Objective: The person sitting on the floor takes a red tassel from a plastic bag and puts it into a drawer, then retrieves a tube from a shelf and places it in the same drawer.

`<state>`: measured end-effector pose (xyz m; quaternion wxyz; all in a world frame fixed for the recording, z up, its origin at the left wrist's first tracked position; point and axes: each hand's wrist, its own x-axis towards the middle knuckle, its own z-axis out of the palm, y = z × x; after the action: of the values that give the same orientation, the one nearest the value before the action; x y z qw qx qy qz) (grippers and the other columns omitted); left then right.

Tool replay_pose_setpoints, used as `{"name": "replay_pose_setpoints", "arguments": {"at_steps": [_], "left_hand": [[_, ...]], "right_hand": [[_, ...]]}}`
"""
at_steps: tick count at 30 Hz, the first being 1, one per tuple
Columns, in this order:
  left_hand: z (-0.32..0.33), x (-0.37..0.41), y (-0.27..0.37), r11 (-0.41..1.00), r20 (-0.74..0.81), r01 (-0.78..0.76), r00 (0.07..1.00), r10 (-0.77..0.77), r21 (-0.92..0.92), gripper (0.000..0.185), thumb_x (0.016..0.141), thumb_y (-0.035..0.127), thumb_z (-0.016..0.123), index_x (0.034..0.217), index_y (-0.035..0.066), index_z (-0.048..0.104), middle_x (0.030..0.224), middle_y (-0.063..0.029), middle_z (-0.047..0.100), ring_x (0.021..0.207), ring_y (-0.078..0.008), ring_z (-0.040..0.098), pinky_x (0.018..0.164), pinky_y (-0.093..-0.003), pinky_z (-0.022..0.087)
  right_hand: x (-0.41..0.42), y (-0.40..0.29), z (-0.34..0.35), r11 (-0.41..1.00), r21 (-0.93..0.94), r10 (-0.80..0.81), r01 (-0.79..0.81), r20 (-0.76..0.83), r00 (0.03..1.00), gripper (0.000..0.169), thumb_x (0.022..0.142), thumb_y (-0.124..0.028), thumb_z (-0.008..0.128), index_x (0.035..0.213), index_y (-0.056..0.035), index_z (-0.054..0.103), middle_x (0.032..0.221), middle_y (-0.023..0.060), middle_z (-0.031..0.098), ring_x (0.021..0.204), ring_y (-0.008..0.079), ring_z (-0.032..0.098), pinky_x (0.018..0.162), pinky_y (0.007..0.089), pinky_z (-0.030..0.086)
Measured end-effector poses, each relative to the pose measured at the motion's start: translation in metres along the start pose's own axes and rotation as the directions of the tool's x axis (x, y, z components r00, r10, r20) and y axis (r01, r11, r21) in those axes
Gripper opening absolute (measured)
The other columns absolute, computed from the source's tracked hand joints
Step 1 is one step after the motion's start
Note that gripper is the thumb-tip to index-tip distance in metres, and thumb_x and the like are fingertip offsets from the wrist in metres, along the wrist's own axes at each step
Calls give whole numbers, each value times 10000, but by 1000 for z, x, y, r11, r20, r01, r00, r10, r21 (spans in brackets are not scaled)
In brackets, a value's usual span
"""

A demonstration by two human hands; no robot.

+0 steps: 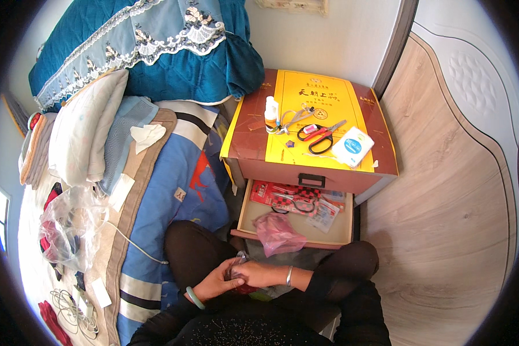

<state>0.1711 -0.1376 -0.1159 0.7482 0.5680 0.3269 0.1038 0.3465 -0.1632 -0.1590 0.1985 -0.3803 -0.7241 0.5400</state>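
Note:
Both hands meet above my lap, in front of the pulled-out drawer. My left hand, with a pale green bangle at its wrist, is closed around a crumpled clear plastic bag. My right hand, a silver bangle on its wrist, grips the same bag from the other side. Something dark red shows beneath my fingers; what it is stays hidden. A pink plastic bag hangs over the drawer's front edge. Behind it lie scissors on a red package and a small clear packet.
On the nightstand are a white bottle, red-and-black pruning shears and a tissue pack. The bed at left holds a pillow, a clear bag and coiled cables. A wooden-panelled door stands at right.

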Motion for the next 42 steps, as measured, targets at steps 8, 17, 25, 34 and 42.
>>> {"name": "replay_pose_setpoints", "arguments": {"at_steps": [8, 17, 25, 34, 42], "left_hand": [[0, 19, 12, 987, -112, -109, 986, 123, 121, 394, 833, 64, 593, 1185, 9, 423, 1014, -36, 535, 918, -82, 507, 784, -243, 437], [6, 48, 16, 979, -285, -183, 937, 202, 95, 117, 876, 91, 534, 930, -7, 569, 775, 23, 561, 718, -31, 479, 623, -199, 409], [-6, 54, 37, 901, -478, -346, 858, 190, -262, 162, 887, 97, 528, 1015, 5, 564, 892, -31, 612, 808, -75, 566, 722, -221, 466], [-5, 36, 13, 942, -342, -332, 891, 299, -41, 304, 877, 135, 551, 1149, 7, 511, 995, -34, 586, 881, -79, 518, 769, -253, 449], [-33, -18, 52, 935, -435, -337, 829, 351, 112, 186, 870, 105, 544, 1032, 22, 584, 867, -7, 611, 798, -61, 502, 727, -249, 442]], "right_hand": [[-4, -17, -42, 997, 72, -24, 35, -153, 988, 188, 865, -179, 499, 986, -53, 568, 892, 124, 624, 805, 251, 609, 719, 338, 469], [-19, -48, -76, 920, -389, -245, 50, -470, 848, 271, 830, -234, 539, 1021, -43, 541, 942, 168, 583, 829, 342, 572, 735, 388, 463], [-15, -39, -84, 922, 335, 56, 194, -611, 790, 501, 795, -173, 629, 1219, 17, 440, 1085, 115, 554, 980, 189, 535, 849, 316, 429], [-12, -16, -63, 975, 222, 138, -30, -493, 859, 301, 750, -161, 664, 977, 10, 566, 907, 91, 590, 836, 179, 551, 767, 309, 441], [9, -50, -55, 960, 280, 91, 31, -413, 906, 329, 792, -194, 629, 1036, 9, 543, 1003, 85, 570, 901, 154, 530, 813, 290, 422]]}}
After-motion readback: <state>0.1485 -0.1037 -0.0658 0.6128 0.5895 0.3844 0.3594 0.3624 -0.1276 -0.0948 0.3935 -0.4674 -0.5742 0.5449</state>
